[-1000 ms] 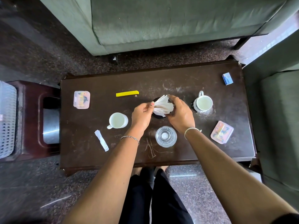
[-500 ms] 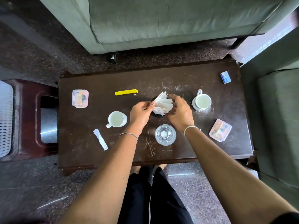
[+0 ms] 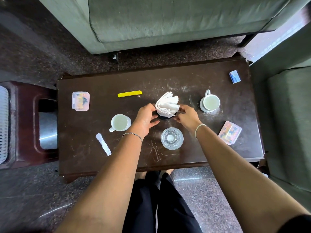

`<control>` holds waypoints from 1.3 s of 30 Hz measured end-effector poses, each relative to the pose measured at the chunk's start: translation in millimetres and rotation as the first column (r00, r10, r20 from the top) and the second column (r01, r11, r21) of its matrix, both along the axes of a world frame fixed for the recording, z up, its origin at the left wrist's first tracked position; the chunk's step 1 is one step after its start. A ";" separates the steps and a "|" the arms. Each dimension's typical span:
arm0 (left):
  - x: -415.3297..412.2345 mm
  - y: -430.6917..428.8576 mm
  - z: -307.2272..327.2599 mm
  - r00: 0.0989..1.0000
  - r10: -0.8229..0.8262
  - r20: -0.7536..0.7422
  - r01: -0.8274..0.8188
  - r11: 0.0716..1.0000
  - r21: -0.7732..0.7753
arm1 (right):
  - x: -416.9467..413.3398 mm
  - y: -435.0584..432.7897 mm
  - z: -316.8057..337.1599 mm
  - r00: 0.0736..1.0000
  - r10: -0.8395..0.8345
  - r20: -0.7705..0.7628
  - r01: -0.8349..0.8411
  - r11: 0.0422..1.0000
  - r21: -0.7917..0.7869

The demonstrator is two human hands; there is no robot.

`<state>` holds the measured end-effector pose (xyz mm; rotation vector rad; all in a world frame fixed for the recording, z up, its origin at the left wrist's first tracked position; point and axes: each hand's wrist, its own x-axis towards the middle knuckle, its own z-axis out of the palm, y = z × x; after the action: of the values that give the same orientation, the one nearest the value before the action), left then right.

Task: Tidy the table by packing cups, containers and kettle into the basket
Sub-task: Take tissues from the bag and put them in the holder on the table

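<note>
- Black trousers (image 3: 161, 199) show below the near edge of the table (image 3: 84, 157). The person stands close, so both forearms reach over it easily.
- A clear glass (image 3: 172, 138) stands upright between the wrists, just in front of the hands. A white paper sachet (image 3: 103, 146) lies flat further left.
- The left hand (image 3: 144, 120) curves round the left side of the napkin holder (image 3: 165, 117), with the thumb low by its dark base and the fingers up at the napkins (image 3: 167, 105). I cannot tell whether it actually presses.
- The right hand (image 3: 186, 116) mirrors it, fingertips at the right edge of the napkins and thumb toward the base. Contact here is also unclear. Flanking the holder this way looks meant to steady or shift it, though it is not something to be packed.
- The near cup (image 3: 120, 122) sits just left of the left hand with its handle toward the person, an easy take for that hand.
- The right container (image 3: 229, 132), lid on, lies askew near the right edge. The far cup (image 3: 210, 102) stands beyond the right hand, handle pointing away.
- The left container (image 3: 80, 100) lies toward the left end, a yellow stick (image 3: 129, 94) beyond the holder and a blue box (image 3: 234, 77) at the far right corner.
- The basket (image 3: 3, 123), white and perforated, sits off the table on a side table (image 3: 25, 91) at far left, so each thing must be carried across. Both cups and both containers are unpacked; no kettle shows.
- A green sofa (image 3: 168, 22) stands behind.
</note>
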<state>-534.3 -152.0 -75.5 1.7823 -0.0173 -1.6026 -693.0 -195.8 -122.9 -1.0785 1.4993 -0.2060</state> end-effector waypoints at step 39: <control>-109.9 -183.4 74.8 0.889 -0.434 0.146 0.456 0.868 -0.196 | -124.6 -140.7 84.0 0.913 -0.404 0.064 0.408 0.893 -0.191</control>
<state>-644.2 -335.4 -0.7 1.7543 -0.6799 -1.7402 -817.6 -336.4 -38.9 -0.9008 1.6989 -0.6741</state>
